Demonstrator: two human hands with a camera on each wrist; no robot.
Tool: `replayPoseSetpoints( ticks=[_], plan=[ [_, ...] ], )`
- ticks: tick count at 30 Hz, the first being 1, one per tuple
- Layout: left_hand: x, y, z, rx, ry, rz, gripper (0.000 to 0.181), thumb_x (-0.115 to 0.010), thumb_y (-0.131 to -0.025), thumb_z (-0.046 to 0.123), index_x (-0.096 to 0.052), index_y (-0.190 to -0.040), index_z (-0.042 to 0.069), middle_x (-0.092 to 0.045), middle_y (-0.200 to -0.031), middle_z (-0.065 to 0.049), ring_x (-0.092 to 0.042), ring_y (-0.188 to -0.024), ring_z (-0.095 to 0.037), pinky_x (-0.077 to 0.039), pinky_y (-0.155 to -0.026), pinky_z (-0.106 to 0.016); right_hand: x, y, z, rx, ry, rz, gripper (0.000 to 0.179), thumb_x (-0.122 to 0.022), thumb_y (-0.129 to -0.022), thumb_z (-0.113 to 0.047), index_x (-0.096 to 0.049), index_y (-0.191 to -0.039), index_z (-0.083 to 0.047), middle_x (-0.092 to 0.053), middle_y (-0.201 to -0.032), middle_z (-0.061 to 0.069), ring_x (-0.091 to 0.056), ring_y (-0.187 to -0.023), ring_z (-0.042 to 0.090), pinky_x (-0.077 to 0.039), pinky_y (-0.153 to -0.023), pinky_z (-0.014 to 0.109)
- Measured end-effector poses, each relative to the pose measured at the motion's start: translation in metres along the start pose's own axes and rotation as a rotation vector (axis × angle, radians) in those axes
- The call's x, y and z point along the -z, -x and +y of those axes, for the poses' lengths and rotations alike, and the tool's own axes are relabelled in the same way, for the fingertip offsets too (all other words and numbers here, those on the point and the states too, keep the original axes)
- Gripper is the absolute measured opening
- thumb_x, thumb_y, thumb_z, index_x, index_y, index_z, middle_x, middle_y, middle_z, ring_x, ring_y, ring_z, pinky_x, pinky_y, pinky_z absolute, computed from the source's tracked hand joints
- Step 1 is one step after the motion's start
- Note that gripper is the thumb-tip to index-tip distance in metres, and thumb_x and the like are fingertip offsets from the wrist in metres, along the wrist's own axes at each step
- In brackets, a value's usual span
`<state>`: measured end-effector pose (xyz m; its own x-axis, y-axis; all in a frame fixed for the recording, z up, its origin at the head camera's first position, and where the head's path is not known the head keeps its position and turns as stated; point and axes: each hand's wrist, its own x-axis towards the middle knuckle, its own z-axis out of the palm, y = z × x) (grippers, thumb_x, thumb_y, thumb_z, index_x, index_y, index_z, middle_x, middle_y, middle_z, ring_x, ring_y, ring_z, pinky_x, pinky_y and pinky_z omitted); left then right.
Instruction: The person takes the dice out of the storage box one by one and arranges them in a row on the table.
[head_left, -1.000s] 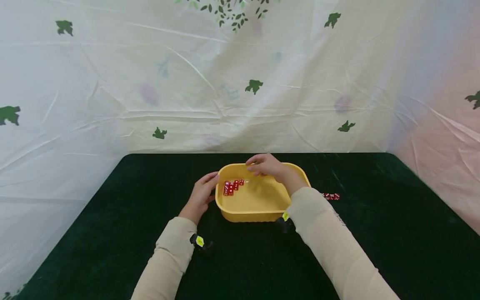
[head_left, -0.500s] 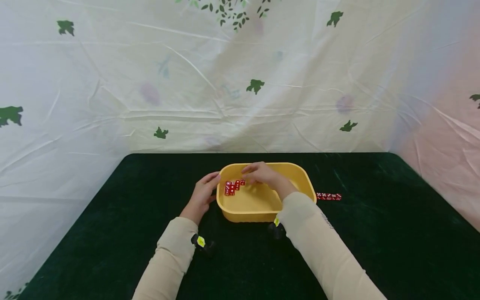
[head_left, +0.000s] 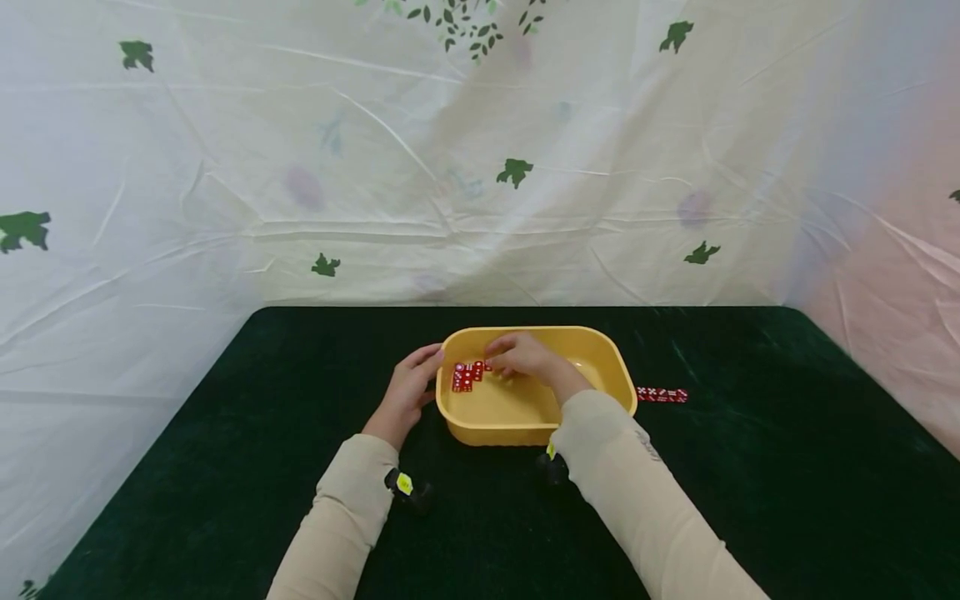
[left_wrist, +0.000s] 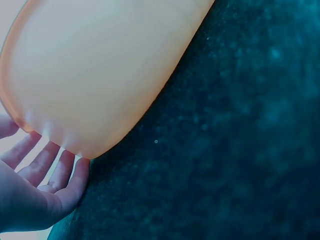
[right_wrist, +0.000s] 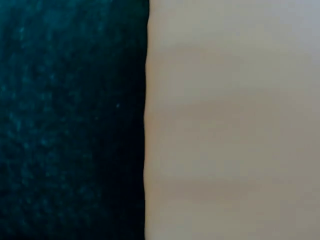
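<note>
A yellow plastic basin point(head_left: 510, 410) stands on the dark cloth, with several red dice point(head_left: 462, 377) grouped at its left end. My left hand point(head_left: 408, 390) lies along the outside of that end. In the left wrist view its fingers point(left_wrist: 61, 167) touch the basin's wall and the thumb is by the rim. My right hand point(head_left: 525, 357) reaches inside the basin, fingers bent down, pinching a red die point(head_left: 488, 365) at the group's right edge. Those fingers partly cover the die. The right wrist view shows only the basin's outer wall point(right_wrist: 230, 140) and the cloth.
Just outside the basin's right end, several more red dice point(head_left: 662, 394) lie in a straight row. A dark green cloth point(head_left: 225, 467) covers the table. A pale printed curtain point(head_left: 420, 192) hangs behind it and along both sides.
My right hand has come down from above the basin's far rim to the die at the group's right edge. My left hand keeps its place on the basin.
</note>
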<state>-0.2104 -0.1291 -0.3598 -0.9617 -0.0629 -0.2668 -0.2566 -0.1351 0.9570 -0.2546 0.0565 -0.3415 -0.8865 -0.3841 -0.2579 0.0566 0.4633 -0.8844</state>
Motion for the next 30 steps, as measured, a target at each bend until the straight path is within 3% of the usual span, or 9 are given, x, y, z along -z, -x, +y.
replayPoseSetpoints(
  ticks=[12, 21, 30],
  plan=[
    [0.0008, -0.0009, -0.0009, -0.008, -0.011, 0.002, 0.029, -0.053, -0.085, 0.029, -0.054, -0.112, 0.017, -0.049, -0.112, -0.002, -0.045, -0.102, -0.021, -0.039, -0.082, -0.042, -0.0051, -0.0059, 0.0055, 0.005, 0.114, 0.031, 0.029, -0.059, -0.081, -0.009, -0.057, -0.109, -0.001, -0.057, -0.08, 0.009, -0.048, -0.055, 0.016, -0.046, -0.058, 0.026],
    [0.0015, -0.0022, -0.0026, -0.008, -0.004, 0.003, 0.031, -0.054, -0.085, 0.029, -0.054, -0.113, 0.016, -0.05, -0.113, -0.003, -0.045, -0.102, -0.021, -0.039, -0.082, -0.041, -0.0074, -0.005, 0.0068, 0.026, 0.192, 0.041, 0.022, -0.061, -0.079, -0.008, -0.061, -0.1, -0.002, -0.056, -0.085, 0.007, -0.048, -0.059, 0.017, -0.043, -0.055, 0.024],
    [0.0009, -0.0026, -0.0022, -0.011, -0.001, -0.003, 0.03, -0.054, -0.085, 0.029, -0.054, -0.112, 0.017, -0.049, -0.113, -0.002, -0.045, -0.102, -0.02, -0.038, -0.083, -0.042, -0.0082, -0.0042, 0.0064, 0.042, 0.269, 0.028, 0.018, -0.063, -0.077, -0.006, -0.062, -0.094, -0.002, -0.054, -0.075, 0.005, -0.047, -0.058, 0.015, -0.04, -0.053, 0.022]
  ],
)
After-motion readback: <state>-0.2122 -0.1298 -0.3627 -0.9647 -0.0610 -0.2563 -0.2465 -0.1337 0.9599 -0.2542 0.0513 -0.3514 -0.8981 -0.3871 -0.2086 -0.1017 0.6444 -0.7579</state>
